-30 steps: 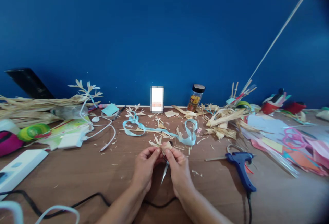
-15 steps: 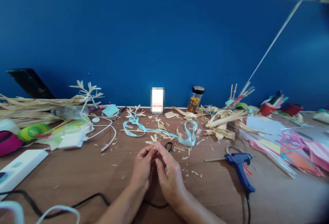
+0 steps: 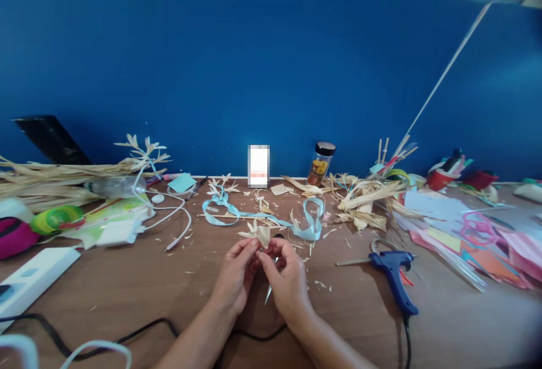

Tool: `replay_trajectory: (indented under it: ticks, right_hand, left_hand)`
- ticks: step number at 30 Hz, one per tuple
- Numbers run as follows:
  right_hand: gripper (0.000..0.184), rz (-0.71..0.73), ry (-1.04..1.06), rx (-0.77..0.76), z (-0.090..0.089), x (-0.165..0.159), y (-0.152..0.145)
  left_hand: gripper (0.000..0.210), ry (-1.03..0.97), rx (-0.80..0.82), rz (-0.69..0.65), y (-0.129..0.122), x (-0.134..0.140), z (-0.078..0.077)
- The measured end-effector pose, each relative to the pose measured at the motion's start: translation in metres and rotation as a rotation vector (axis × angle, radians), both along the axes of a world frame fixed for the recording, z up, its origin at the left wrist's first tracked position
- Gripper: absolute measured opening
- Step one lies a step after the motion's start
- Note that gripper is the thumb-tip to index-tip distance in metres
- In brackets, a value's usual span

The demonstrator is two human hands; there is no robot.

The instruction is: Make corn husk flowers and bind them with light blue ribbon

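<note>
"Where's the husk flower point(image 3: 259, 234)?"
"Lower centre of the frame, rising above the left hand point(image 3: 234, 274), which pinches its base."
"The right hand point(image 3: 290, 283)?"
"Half curled just beside; its hold, can't tell."

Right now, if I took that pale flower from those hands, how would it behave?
The flower would probably feel very light, since it looks thin-petalled. It splays outward without drooping, suggesting some stiffness. It may tear easily: similarly pale, dry-looking scraps litter the table.
</note>
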State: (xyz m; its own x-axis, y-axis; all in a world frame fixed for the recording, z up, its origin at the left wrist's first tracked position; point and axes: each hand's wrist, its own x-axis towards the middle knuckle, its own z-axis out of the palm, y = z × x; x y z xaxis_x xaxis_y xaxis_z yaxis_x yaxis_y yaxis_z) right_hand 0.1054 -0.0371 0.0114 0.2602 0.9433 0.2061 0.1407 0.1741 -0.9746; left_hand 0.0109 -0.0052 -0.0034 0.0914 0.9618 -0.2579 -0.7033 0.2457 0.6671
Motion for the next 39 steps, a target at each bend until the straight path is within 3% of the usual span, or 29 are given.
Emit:
replay_trajectory:
  ticks: [5,15,23,39]
  right_hand:
    - [0.015,0.03,0.091,-0.085,-0.004,0.003,0.005]
    - [0.019,-0.004,0.047,-0.062,-0.007,0.006,0.006]
    - [0.021,0.103,0.379,-0.162,-0.007,0.007,0.008]
    - [0.028,0.213,0.446,-0.203,-0.005,0.012,0.007]
  left_hand:
    - [0.015,0.063,0.0,0.004,-0.001,0.001,0.0]
    - [0.014,0.101,0.018,-0.025,-0.005,0.004,0.0]
    - [0.016,0.068,-0.002,-0.124,-0.006,0.005,0.007]
    - [0.015,0.081,0.13,-0.219,-0.008,0.006,0.005]
